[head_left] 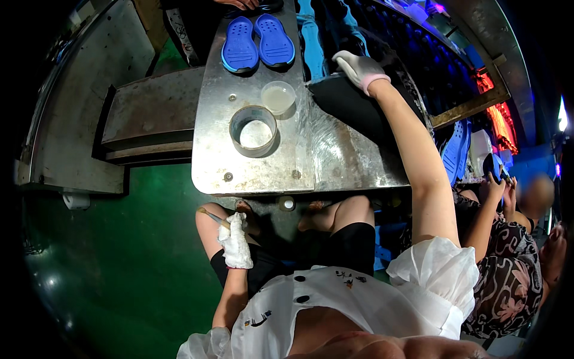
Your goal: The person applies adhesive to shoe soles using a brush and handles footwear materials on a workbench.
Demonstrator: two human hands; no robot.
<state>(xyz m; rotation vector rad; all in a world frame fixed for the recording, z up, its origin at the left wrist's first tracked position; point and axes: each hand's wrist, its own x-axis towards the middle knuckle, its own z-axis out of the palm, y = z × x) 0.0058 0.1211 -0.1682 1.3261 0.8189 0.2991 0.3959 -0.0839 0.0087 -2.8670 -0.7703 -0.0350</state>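
Observation:
In my left hand (235, 242), gloved in white and held low over my lap, is a thin brush (212, 218) with its tip pointing up and left. My right arm reaches far across the table; the gloved right hand (362, 72) has its fingers stretched out, beside light blue sole-like pieces (313, 51) and above a black sheet (350, 105). Its fingertips partly hide what lies beneath, so touching cannot be told. Two blue shoe soles (240, 46) lie side by side on the metal table (212, 161).
A wide tape roll (253, 133) and a clear cup (278, 97) of cloudy liquid stand mid-table. Beyond the soles shows another person's hand (239, 3). At right, a seated co-worker's hands (499, 188) hold a dark sole. A metal frame (478, 105) borders the dark conveyor area.

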